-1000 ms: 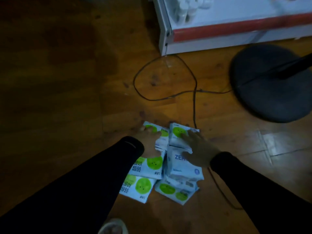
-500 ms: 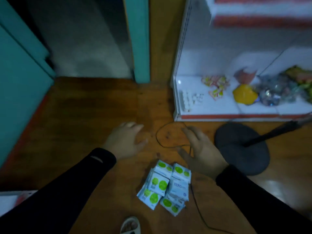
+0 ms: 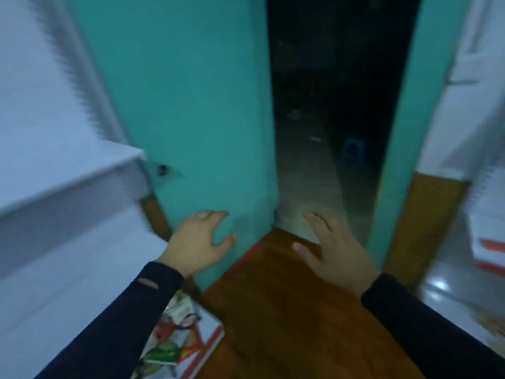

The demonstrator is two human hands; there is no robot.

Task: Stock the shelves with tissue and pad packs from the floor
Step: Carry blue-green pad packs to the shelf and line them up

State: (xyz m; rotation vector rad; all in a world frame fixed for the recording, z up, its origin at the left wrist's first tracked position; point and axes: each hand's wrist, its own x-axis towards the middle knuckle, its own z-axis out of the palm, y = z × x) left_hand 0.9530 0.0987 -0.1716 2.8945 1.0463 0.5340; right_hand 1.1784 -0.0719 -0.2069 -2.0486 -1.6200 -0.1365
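Tissue and pad packs are nowhere to be seen in the head view; their place cannot be told from it, so which way they lie from the hands, their long axis and which hand is nearer cannot be judged. A downward turn of the view is likely needed before any reach.

Nearest, dark sleeves are cut off by the lower edge. Beside the left sleeve a printed packet (image 3: 175, 343) is seen on a low white shelf (image 3: 68, 283), its print too blurred to be read. Beyond, the left hand (image 3: 198, 244) is held empty with fingers loosely curved before the teal door (image 3: 177, 105); whether it touches cannot be told. The right hand (image 3: 336, 250) is spread flat, nothing held, over the wooden floor (image 3: 287, 310). Farther off, a dark doorway (image 3: 336, 105) is hardly made out, and a red-edged shelf (image 3: 489, 247) is cropped at right.
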